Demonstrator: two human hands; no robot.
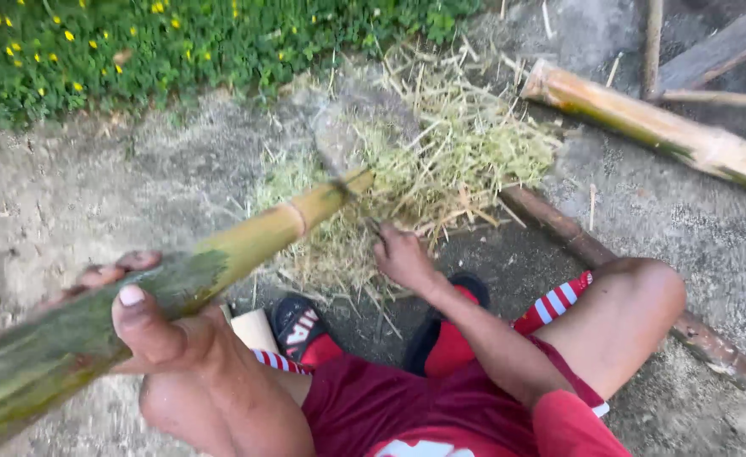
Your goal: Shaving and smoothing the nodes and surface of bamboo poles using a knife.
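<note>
Looking down from the head camera, the left hand (149,326) wraps tight around a long green-yellow bamboo pole (221,262), angling its far end over pale shavings (441,161), where the right hand (403,254) swings a blurred blade (360,127), fist closed.

Sunlit concrete ground (93,195), flowering green plants (178,42) behind

bamboo pole (178,283) over shavings pile (407,178), plants (178,42) behind
</note>
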